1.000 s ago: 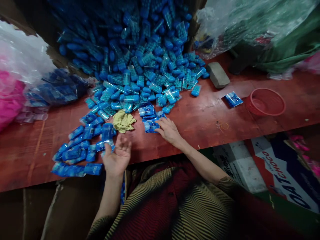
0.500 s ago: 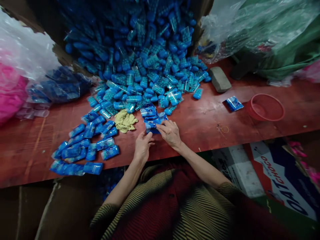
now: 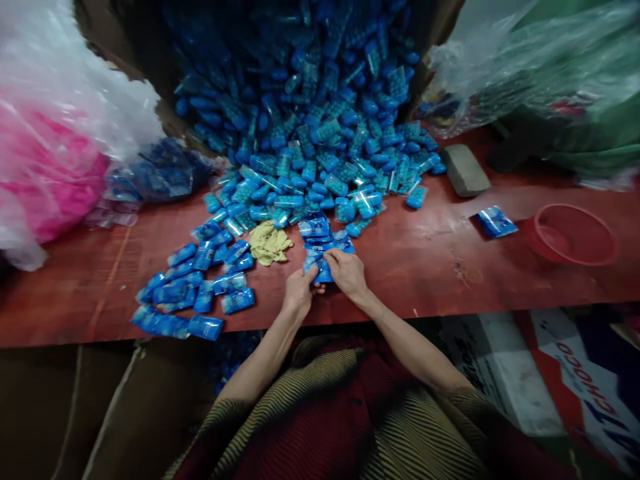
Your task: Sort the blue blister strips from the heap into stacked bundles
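Observation:
My left hand (image 3: 299,299) and my right hand (image 3: 347,272) meet at the front edge of the red wooden table (image 3: 430,267). Both pinch one small blue packet (image 3: 322,272) between them. Just beyond it lies a short stack of the same flat blue packets (image 3: 320,235). A big heap of blue pieces in clear wrappers (image 3: 320,127) spills toward me from the back. Filled blue packets lie in a loose group (image 3: 193,290) left of my hands. A crumpled yellow cloth (image 3: 269,243) sits between that group and the stack.
A red mesh basket (image 3: 573,235) and a single blue packet (image 3: 495,221) lie at the right. A grey block (image 3: 465,170) sits behind them. Clear bags with pink (image 3: 50,167) and green (image 3: 550,60) contents flank the heap. A printed carton (image 3: 585,393) stands under the table.
My left hand came in from the left, palm up and empty, and closed on the packet with my right hand. The camera view shifted left and slightly down.

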A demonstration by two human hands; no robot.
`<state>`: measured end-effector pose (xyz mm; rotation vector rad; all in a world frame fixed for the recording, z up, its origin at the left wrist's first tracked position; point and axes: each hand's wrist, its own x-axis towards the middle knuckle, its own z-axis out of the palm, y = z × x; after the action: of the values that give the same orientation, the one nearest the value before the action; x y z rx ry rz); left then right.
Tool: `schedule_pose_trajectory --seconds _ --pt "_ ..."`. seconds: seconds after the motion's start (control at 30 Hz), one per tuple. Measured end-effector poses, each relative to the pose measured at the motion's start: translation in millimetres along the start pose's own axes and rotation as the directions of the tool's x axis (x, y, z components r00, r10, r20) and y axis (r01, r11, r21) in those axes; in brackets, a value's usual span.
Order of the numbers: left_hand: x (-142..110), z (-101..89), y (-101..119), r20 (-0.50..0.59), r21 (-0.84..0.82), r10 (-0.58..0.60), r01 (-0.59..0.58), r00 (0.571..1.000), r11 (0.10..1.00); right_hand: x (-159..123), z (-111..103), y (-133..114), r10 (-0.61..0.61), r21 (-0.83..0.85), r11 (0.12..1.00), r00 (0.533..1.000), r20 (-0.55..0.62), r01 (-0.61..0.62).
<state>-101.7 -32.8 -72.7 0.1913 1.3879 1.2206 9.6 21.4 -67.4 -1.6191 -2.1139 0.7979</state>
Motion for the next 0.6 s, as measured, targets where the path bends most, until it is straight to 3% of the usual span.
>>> schedule_pose_trajectory --seconds 0.1,0.2,0.27,0.37,0.43,0.5,0.6 --pt "-10 -11.4 3 0.018 0.002 -0.026 0.026 0.999 1.0 5 3 0 0.061 -0.185 0.981 0.998 0.015 -0.057" --pt "-17 -18.1 8 -0.017 -0.007 0.017 -0.017 1.0 1.0 7 -5 -2 0.005 -0.277 0.961 0.999 0.036 0.005" --pt "-19 -18.6 12 -0.02 -0.018 0.061 -0.061 0.998 0.998 3 -15 -5 -0.057 -0.266 0.963 0.997 -0.045 0.043" --pt "-17 -14.6 16 0.013 -0.036 0.112 -0.112 0.994 0.993 -7 -23 -7 -0.086 -0.052 0.996 0.98 -0.18 0.077" --pt "-14 -10.1 17 0.04 -0.035 0.127 -0.126 0.991 0.991 -11 -20 -5 -0.064 0.216 0.973 0.993 -0.096 0.084" --pt "-9 -5.3 15 0.055 -0.022 0.126 -0.125 0.99 0.992 -10 -13 1 -0.067 0.45 0.893 0.995 0.076 0.026" --pt "0 0.9 11 0.049 0.008 0.113 -0.113 0.992 0.994 -2 -4 7 -0.052 0.55 0.834 0.985 0.164 -0.047"
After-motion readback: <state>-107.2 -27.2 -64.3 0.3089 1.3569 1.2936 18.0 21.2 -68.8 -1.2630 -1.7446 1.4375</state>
